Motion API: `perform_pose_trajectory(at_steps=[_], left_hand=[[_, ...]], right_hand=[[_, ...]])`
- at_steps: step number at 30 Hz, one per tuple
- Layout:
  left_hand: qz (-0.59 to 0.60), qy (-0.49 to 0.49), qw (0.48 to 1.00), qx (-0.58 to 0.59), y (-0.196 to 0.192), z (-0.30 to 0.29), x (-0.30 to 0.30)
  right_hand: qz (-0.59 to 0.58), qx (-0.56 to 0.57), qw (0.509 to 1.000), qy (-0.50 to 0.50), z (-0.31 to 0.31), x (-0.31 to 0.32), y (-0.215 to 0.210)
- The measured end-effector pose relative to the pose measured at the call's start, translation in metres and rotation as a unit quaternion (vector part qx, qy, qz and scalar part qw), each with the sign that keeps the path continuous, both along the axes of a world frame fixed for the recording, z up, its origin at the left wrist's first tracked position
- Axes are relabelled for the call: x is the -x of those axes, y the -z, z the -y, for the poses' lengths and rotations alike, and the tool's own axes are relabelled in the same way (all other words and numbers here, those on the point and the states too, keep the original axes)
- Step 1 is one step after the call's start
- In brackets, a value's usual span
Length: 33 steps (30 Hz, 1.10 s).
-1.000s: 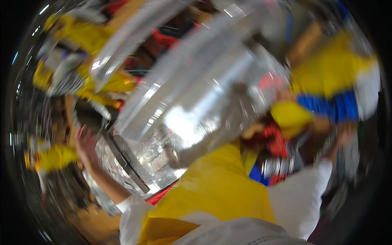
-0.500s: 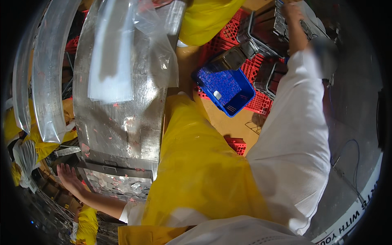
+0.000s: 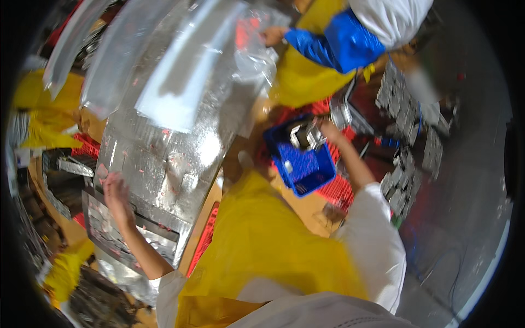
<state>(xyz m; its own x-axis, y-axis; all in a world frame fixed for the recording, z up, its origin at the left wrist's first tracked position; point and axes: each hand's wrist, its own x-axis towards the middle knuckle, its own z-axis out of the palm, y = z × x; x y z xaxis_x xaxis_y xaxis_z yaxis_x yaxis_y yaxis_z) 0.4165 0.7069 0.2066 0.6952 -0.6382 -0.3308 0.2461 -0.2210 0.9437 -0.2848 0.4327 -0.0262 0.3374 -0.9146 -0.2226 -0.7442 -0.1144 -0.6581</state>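
L hand (image 3: 116, 192) lies flat, fingers spread, on the near end of a long steel table (image 3: 164, 164) w/ pink scraps scattered over the top; it grips nothing. Just past the fingertips is the table's front edge, and below that a metal tray (image 3: 131, 240), partly hidden by the forearm. Table runs up and away toward the top of the view; clear plastic sheets (image 3: 180, 65) cover its far part, blurred.

R hand (image 3: 327, 131) reaches out to a blue plastic crate (image 3: 303, 164) and closes on a small grey metal piece (image 3: 306, 136) at the crate's far rim; can't tell the exact grip, motion blur. Crate sits tilted, on top of red crates (image 3: 333, 191), well apart from the table edge.

Between the two arms: yellow apron (image 3: 262, 246) fills the middle, w/ a strip of brown floor (image 3: 301, 205) showing between apron and blue crate. That gap is narrow. R of the arm, stacks of grey metal parts (image 3: 404, 164) crowd in close.

Top R: another person in white w/ blue sleeve (image 3: 333, 41) and yellow apron, hand (image 3: 272, 36) on the plastic at the table's far side.
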Motion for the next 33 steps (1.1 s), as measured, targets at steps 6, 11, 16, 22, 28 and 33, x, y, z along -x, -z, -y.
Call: perform_pose_trajectory(at_steps=[6, 11, 16, 22, 28, 33], left_hand=[[-0.121, 0.179, 0.975, -0.042, 0.123, -0.009, 0.128], [-0.21, 0.277, 0.935, -0.067, 0.226, 0.004, 0.212], [-0.549, 0.087, 0.83, 0.037, 0.181, 0.034, 0.206], [-0.363, -0.084, 0.892, 0.255, 0.204, -0.058, 0.114], [-0.131, -0.471, 0.871, 0.05, 0.116, -0.235, 0.067], [-0.06, -0.639, 0.766, 0.012, 0.044, -0.289, 0.076]], right_hand=[[0.122, -0.199, 0.972, 0.027, -0.105, -0.191, -0.29], [0.123, -0.183, 0.975, 0.029, -0.16, -0.255, -0.542], [0.295, 0.304, 0.905, 0.039, -0.186, -0.282, -0.631], [0.574, 0.16, 0.803, 0.025, -0.097, -0.254, -0.53], [0.734, -0.332, 0.592, -0.015, -0.027, -0.292, -0.206], [0.522, -0.471, 0.663, 0.257, -0.054, -0.467, -0.188]])
